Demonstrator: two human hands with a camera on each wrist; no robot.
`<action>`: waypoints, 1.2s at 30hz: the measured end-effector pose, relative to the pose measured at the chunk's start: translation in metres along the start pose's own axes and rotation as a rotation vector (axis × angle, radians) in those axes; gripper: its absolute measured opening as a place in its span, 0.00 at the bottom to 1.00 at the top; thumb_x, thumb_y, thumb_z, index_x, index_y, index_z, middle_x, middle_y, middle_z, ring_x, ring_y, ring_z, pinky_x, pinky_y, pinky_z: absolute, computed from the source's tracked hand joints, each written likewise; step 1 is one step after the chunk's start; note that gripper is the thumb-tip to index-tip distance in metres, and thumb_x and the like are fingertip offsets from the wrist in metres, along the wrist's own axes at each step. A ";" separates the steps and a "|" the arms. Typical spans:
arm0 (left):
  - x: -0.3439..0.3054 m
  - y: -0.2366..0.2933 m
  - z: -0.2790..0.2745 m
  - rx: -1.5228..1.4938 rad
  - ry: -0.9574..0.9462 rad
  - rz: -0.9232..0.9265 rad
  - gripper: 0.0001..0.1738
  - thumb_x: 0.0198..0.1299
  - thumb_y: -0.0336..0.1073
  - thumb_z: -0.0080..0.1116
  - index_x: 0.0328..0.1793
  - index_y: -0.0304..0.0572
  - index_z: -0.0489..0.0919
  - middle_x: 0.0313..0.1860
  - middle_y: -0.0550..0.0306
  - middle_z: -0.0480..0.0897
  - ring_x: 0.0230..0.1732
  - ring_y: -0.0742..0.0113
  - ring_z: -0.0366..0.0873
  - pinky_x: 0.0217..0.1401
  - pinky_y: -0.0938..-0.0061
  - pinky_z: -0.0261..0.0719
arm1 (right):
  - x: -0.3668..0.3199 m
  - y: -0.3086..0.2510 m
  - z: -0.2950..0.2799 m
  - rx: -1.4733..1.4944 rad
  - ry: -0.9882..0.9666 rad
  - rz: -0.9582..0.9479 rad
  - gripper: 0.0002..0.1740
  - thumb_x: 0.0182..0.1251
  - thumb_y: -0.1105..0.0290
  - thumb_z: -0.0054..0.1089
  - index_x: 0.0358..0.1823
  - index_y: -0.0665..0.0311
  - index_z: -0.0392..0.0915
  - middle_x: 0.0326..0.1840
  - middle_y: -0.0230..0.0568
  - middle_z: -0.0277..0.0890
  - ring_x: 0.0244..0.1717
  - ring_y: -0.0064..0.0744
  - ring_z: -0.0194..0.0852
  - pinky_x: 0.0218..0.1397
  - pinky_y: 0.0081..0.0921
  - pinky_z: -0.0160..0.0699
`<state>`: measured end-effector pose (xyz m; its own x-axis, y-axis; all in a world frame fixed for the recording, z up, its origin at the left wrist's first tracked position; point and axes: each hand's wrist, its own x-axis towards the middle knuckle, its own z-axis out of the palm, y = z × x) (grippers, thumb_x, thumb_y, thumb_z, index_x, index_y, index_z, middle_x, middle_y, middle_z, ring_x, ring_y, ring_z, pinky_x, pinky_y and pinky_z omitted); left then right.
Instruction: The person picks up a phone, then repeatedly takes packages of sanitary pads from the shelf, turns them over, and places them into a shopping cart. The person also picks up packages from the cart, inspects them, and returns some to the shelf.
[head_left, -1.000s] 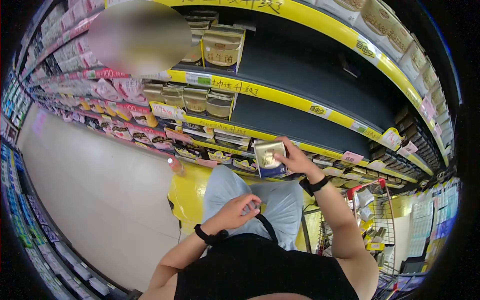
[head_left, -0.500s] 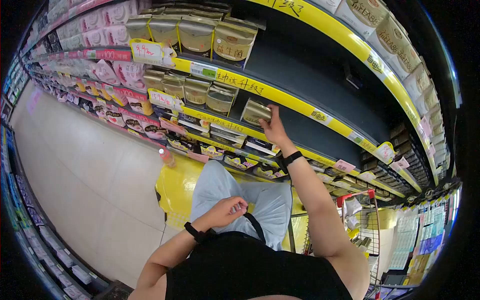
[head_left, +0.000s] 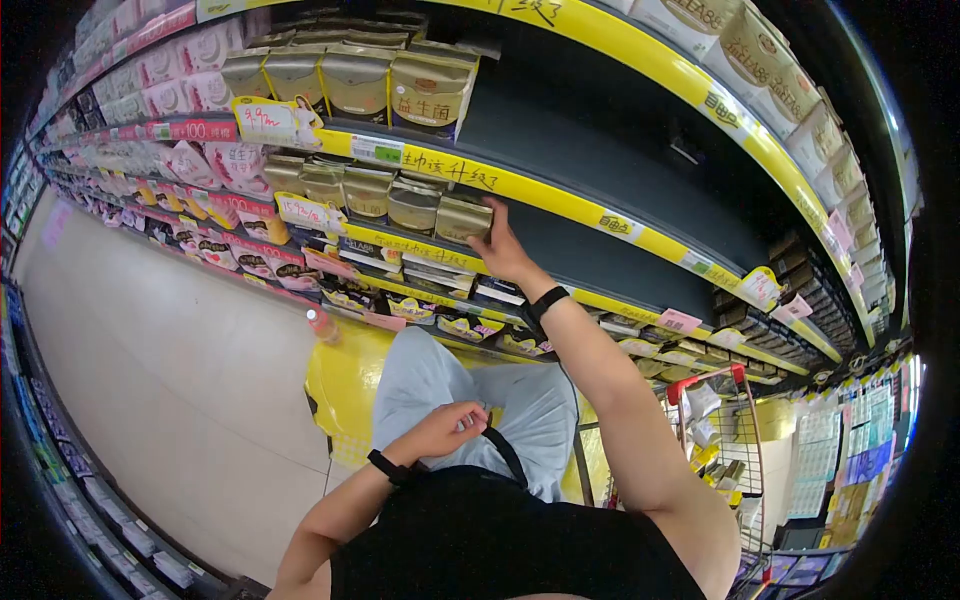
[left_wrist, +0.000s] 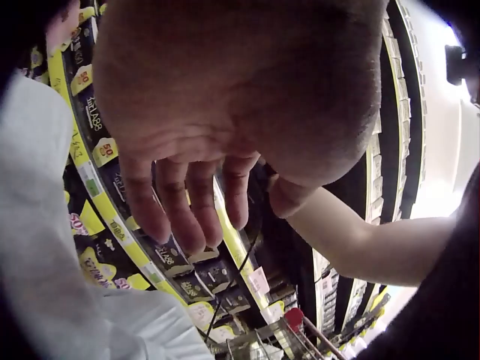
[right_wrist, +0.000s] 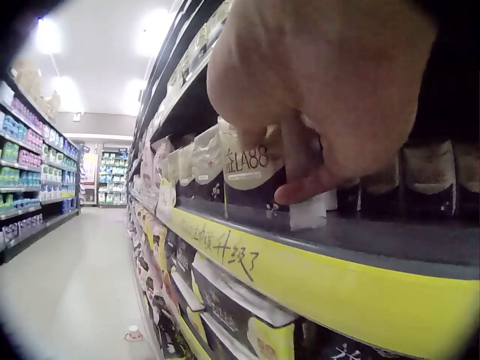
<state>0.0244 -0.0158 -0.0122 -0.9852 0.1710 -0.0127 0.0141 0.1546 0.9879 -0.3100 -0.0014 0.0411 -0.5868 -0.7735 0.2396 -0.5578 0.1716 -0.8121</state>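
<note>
A gold-and-dark pack of sanitary pads (head_left: 463, 218) stands upright on the middle shelf, at the right end of a row of similar packs (head_left: 365, 192). My right hand (head_left: 503, 250) holds it by its right side. In the right wrist view, the pack (right_wrist: 251, 169) faces the aisle close beside its neighbours, with the thumb at its front edge and some fingers hidden behind the hand. My left hand (head_left: 447, 430) hangs over my lap with its fingers loosely bent, holding nothing; the left wrist view shows its fingers (left_wrist: 202, 206) hanging down.
Larger gold packs (head_left: 430, 95) fill the left of the shelf above. Yellow label strips (head_left: 560, 215) run along the shelf edges. A red-handled shopping cart (head_left: 708, 385) with packs in it stands at the right. A pink-capped bottle (head_left: 323, 325) stands by the yellow covering (head_left: 340, 385) on the floor.
My right hand has carried the pack from in front of my knees up to the shelf, then left against the end of the row. My left hand has stayed over my lap.
</note>
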 end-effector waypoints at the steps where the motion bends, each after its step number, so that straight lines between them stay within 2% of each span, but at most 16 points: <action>1: -0.001 0.002 -0.001 0.004 0.004 -0.011 0.13 0.68 0.40 0.60 0.51 0.41 0.78 0.37 0.58 0.81 0.37 0.71 0.77 0.38 0.75 0.76 | -0.008 -0.004 0.000 -0.026 0.060 -0.056 0.45 0.70 0.72 0.60 0.77 0.60 0.36 0.76 0.62 0.46 0.64 0.53 0.70 0.51 0.37 0.80; 5: -0.008 0.001 0.001 -0.018 0.023 -0.060 0.13 0.67 0.41 0.61 0.51 0.42 0.78 0.36 0.58 0.81 0.36 0.72 0.77 0.38 0.75 0.76 | -0.056 -0.004 -0.022 -0.070 0.116 -0.023 0.59 0.66 0.71 0.66 0.80 0.57 0.21 0.82 0.60 0.30 0.69 0.47 0.67 0.49 0.32 0.84; 8: -0.014 0.005 0.002 -0.005 -0.001 -0.126 0.12 0.68 0.38 0.60 0.51 0.41 0.78 0.37 0.60 0.81 0.37 0.74 0.77 0.40 0.76 0.76 | -0.123 -0.007 -0.058 -0.026 0.062 0.124 0.60 0.64 0.70 0.68 0.80 0.57 0.22 0.81 0.57 0.33 0.65 0.46 0.71 0.47 0.33 0.84; 9: -0.015 -0.002 0.004 -0.051 0.005 -0.138 0.11 0.68 0.37 0.60 0.51 0.40 0.78 0.37 0.60 0.82 0.38 0.74 0.78 0.40 0.77 0.76 | -0.149 -0.011 -0.071 0.038 0.100 0.127 0.51 0.66 0.67 0.67 0.79 0.60 0.36 0.80 0.56 0.39 0.58 0.39 0.74 0.47 0.30 0.82; 12: -0.021 -0.038 0.018 -0.196 -0.017 -0.175 0.10 0.66 0.35 0.62 0.50 0.40 0.79 0.36 0.60 0.83 0.38 0.75 0.78 0.40 0.78 0.77 | -0.223 -0.001 -0.128 0.041 0.043 0.320 0.36 0.68 0.67 0.65 0.72 0.64 0.56 0.69 0.49 0.63 0.49 0.31 0.77 0.45 0.28 0.80; 13: -0.022 -0.053 0.022 -0.239 -0.027 -0.181 0.10 0.66 0.35 0.62 0.49 0.39 0.79 0.36 0.60 0.83 0.37 0.75 0.78 0.41 0.78 0.77 | -0.245 -0.012 -0.148 0.008 0.054 0.325 0.18 0.69 0.68 0.63 0.56 0.66 0.71 0.49 0.39 0.77 0.45 0.25 0.77 0.45 0.27 0.79; 14: -0.018 -0.061 0.027 -0.284 -0.031 -0.193 0.09 0.67 0.35 0.62 0.49 0.39 0.79 0.36 0.61 0.83 0.37 0.75 0.79 0.41 0.78 0.77 | -0.266 -0.026 -0.168 -0.098 0.078 0.386 0.11 0.70 0.68 0.62 0.48 0.66 0.76 0.37 0.35 0.79 0.41 0.23 0.77 0.44 0.26 0.78; 16: -0.006 -0.061 0.033 -0.238 -0.100 -0.181 0.09 0.67 0.35 0.61 0.48 0.38 0.79 0.34 0.60 0.82 0.36 0.75 0.78 0.40 0.79 0.77 | -0.314 -0.022 -0.207 0.032 0.134 0.402 0.10 0.71 0.68 0.61 0.49 0.65 0.76 0.39 0.34 0.79 0.42 0.20 0.77 0.45 0.22 0.76; 19: 0.011 -0.039 0.047 -0.112 -0.167 -0.116 0.09 0.67 0.35 0.61 0.48 0.38 0.79 0.33 0.60 0.82 0.35 0.75 0.78 0.39 0.79 0.76 | -0.369 -0.050 -0.262 -0.081 0.379 0.593 0.08 0.71 0.70 0.59 0.44 0.69 0.77 0.38 0.32 0.79 0.40 0.20 0.77 0.46 0.21 0.77; 20: 0.021 -0.028 0.048 -0.057 -0.182 -0.086 0.09 0.67 0.34 0.61 0.47 0.37 0.79 0.32 0.60 0.82 0.35 0.76 0.78 0.39 0.79 0.76 | -0.401 -0.018 -0.285 -0.188 0.434 0.535 0.08 0.71 0.72 0.57 0.45 0.69 0.77 0.37 0.32 0.80 0.40 0.21 0.77 0.46 0.22 0.77; 23: 0.042 0.005 0.056 0.043 -0.205 0.009 0.09 0.64 0.34 0.62 0.47 0.37 0.79 0.35 0.56 0.83 0.36 0.69 0.80 0.40 0.75 0.77 | -0.469 0.008 -0.334 -0.303 0.513 0.790 0.11 0.69 0.67 0.57 0.42 0.68 0.80 0.37 0.37 0.82 0.36 0.26 0.78 0.43 0.27 0.78; 26: 0.048 0.025 0.060 0.082 -0.224 0.041 0.10 0.63 0.33 0.63 0.47 0.36 0.79 0.37 0.54 0.83 0.37 0.64 0.81 0.41 0.73 0.77 | -0.510 0.008 -0.339 -0.290 0.516 1.278 0.12 0.69 0.62 0.59 0.42 0.64 0.80 0.38 0.34 0.82 0.36 0.25 0.77 0.43 0.25 0.77; 31: 0.034 0.009 0.050 0.033 -0.216 -0.003 0.08 0.64 0.32 0.62 0.46 0.37 0.79 0.37 0.55 0.83 0.37 0.67 0.80 0.41 0.74 0.77 | -0.561 0.043 -0.313 0.450 0.731 1.306 0.17 0.67 0.59 0.63 0.51 0.59 0.76 0.43 0.35 0.78 0.42 0.24 0.76 0.45 0.28 0.79; 34: 0.019 -0.021 0.039 -0.063 -0.149 -0.107 0.07 0.65 0.32 0.61 0.46 0.38 0.80 0.37 0.57 0.83 0.37 0.70 0.79 0.42 0.75 0.77 | -0.567 0.091 -0.301 0.363 0.302 1.330 0.26 0.63 0.56 0.67 0.59 0.60 0.74 0.44 0.37 0.80 0.41 0.28 0.78 0.45 0.31 0.80; 35: 0.015 -0.030 0.034 -0.089 -0.127 -0.133 0.07 0.65 0.32 0.60 0.46 0.38 0.80 0.37 0.58 0.83 0.37 0.72 0.79 0.42 0.75 0.77 | -0.562 0.094 -0.293 -0.137 0.066 1.382 0.35 0.59 0.50 0.70 0.65 0.56 0.70 0.54 0.45 0.80 0.52 0.41 0.80 0.51 0.44 0.78; 36: 0.014 -0.031 0.028 -0.115 -0.105 -0.160 0.06 0.66 0.32 0.60 0.45 0.38 0.80 0.37 0.59 0.83 0.37 0.73 0.79 0.42 0.76 0.77 | -0.550 0.111 -0.282 -0.515 -0.169 1.379 0.47 0.52 0.42 0.73 0.70 0.52 0.64 0.66 0.52 0.74 0.65 0.53 0.73 0.60 0.58 0.72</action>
<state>0.0149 0.0088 -0.0471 -0.9499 0.2549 -0.1807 -0.1664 0.0769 0.9831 -0.2141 0.6150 -0.0309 -0.7603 0.1221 -0.6380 0.2069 0.9765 -0.0597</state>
